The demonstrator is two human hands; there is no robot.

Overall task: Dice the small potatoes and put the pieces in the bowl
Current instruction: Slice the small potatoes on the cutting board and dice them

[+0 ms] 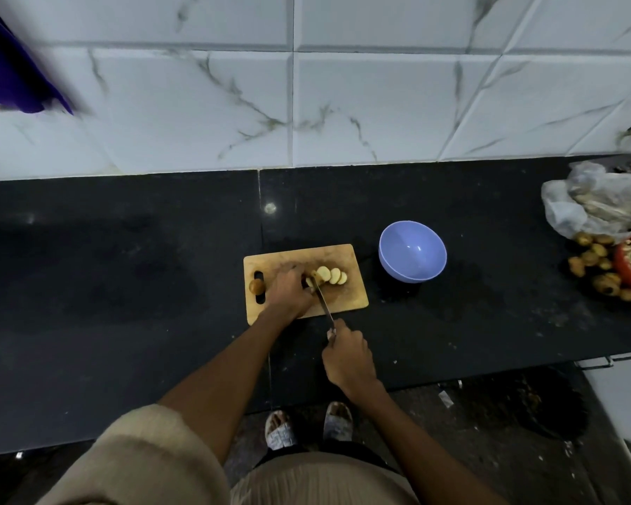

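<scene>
Potato [311, 279] under left hand [288, 291] fingertips (curled, gripping) — right hand [347, 353] clamps knife [323, 300].

Black counter [124, 271]: cutting board [347, 256], bowl [412, 251], plastic bag [594, 202].

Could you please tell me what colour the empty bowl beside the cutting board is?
The bowl is light lavender-blue, seen in the head view.

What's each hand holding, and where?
Right hand grips the steel knife by its handle. Left hand holds the partly sliced potato's uncut end.
</scene>
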